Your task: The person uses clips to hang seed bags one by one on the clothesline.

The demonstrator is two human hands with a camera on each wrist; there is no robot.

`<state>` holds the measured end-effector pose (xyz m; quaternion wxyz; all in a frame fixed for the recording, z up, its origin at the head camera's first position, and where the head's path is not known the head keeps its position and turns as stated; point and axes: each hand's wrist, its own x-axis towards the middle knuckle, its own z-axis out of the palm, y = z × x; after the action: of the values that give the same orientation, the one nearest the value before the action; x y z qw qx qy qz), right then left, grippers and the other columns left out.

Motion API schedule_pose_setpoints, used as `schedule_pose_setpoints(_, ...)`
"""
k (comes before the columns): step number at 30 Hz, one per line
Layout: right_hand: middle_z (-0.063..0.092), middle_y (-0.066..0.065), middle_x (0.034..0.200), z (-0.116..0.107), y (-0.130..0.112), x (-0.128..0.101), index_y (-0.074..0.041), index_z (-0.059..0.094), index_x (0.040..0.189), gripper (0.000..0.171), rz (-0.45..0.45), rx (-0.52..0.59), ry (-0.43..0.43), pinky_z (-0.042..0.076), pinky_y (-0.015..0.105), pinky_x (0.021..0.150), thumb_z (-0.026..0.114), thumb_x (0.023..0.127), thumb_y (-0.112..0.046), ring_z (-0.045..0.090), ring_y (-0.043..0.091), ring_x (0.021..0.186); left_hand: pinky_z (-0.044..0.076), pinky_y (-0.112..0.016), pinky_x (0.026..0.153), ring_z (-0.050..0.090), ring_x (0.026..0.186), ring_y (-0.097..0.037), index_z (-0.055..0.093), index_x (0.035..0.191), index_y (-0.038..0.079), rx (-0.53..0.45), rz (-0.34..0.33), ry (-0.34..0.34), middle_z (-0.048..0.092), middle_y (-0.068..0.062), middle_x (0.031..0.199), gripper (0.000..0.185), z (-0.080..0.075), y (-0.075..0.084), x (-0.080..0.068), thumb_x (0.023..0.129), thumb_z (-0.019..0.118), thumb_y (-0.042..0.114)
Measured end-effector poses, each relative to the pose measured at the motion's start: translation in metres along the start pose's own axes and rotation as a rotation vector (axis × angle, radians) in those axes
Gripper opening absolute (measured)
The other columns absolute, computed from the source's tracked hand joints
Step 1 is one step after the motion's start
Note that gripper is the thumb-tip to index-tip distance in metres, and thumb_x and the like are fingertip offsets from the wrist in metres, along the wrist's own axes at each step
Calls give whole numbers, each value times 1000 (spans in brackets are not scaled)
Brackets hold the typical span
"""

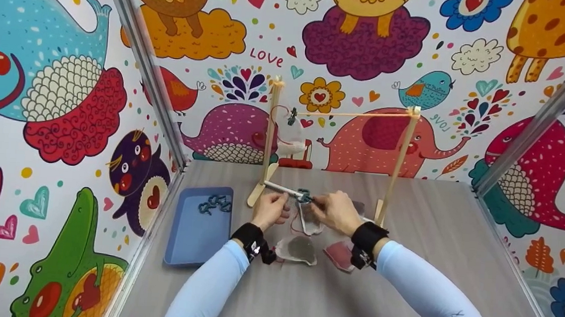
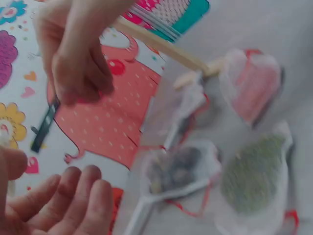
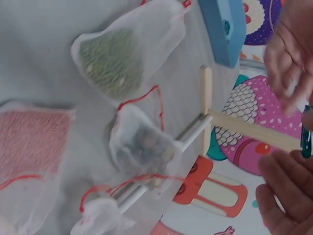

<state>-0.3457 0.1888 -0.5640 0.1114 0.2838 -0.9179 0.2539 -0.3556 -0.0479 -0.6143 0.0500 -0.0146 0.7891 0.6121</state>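
My right hand (image 1: 336, 210) pinches a dark teal clip (image 1: 304, 195) in front of a wooden rack (image 1: 399, 157); the clip (image 2: 44, 127) hangs from its fingertips (image 2: 73, 73). My left hand (image 1: 271, 210) hovers just left of it, fingers (image 2: 68, 200) relaxed with nothing between them. Below the hands, a mesh bag with dark contents (image 3: 142, 147) lies across the rack's white base rod (image 3: 188, 134). A green-filled bag (image 1: 298, 249) and a pink one (image 1: 340, 255) lie nearer me. Another bag (image 1: 292, 134) hangs clipped to the rack's line.
A blue tray (image 1: 195, 242) with several blue clips (image 1: 215, 203) sits on the table's left side. The patterned walls and metal frame posts (image 1: 144, 62) close in the table on three sides. The rack's orange line (image 1: 356, 114) spans its two posts.
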Motion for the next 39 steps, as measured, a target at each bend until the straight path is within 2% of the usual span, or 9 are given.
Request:
schedule_pose_setpoints(6,75,8,70,-1,13,-6,-2,83,92,10,-51,-47,28,41,25,55,76,98,-5,47,6,57,63,-49,102,78,114,-32,80,124,3,583,-11,-166,83,-15,123,58,-4,-75,6,101,74,56)
schedule_pose_setpoints(7,76,8,71,-1,14,-7,-1,84,93,9,-54,-48,30,42,25,54,77,97,-5,47,6,57,63,-52,102,78,113,-36,78,126,-1,625,-81,-225,82,-19,124,58,-3,-63,-9,100,77,52)
schedule_pose_setpoints(10,77,9,71,-1,17,-10,-1,85,95,10,-48,-54,23,42,25,54,76,97,-5,49,6,56,66,-44,88,78,94,-30,80,113,-2,640,-110,-323,83,-15,106,51,6,-91,-9,94,85,45)
schedule_pose_setpoints(14,77,7,70,-3,21,-10,-4,84,91,11,-43,-74,14,43,26,53,76,98,-8,50,7,56,54,-30,55,64,59,-16,76,74,11,645,15,-293,72,2,67,21,22,-128,15,83,86,27)
schedule_pose_setpoints(16,72,4,64,-3,25,-11,-7,80,80,18,-41,-89,12,40,27,53,76,97,-10,48,6,55,50,-30,53,59,55,-15,68,64,16,672,68,-251,66,5,61,25,25,-105,9,82,84,23)
schedule_pose_setpoints(21,42,-8,54,-4,41,-19,-16,50,58,43,27,-95,-55,28,27,52,76,91,-8,36,7,54,59,-41,67,67,70,-24,66,71,11,814,118,-215,73,-6,76,23,28,20,-32,90,79,11)
schedule_pose_setpoints(24,34,-12,59,-4,51,-27,-20,43,59,43,96,-101,-107,26,28,51,72,86,-5,35,9,56,63,-43,76,72,81,-26,70,83,8,922,190,-200,78,-11,90,14,29,70,-40,92,80,11)
schedule_pose_setpoints(33,41,-11,58,-9,62,-34,-18,54,58,31,123,-72,-143,31,30,51,73,80,-7,40,11,54,68,-44,84,80,93,-30,76,102,8,915,309,-59,82,-12,105,10,4,189,-14,103,77,18)
schedule_pose_setpoints(39,44,-10,62,-13,54,-23,-14,64,61,22,95,-72,-174,31,30,52,72,79,-6,41,11,57,68,-41,84,81,94,-31,79,111,5,821,447,96,84,-15,109,13,-10,236,9,106,74,17)
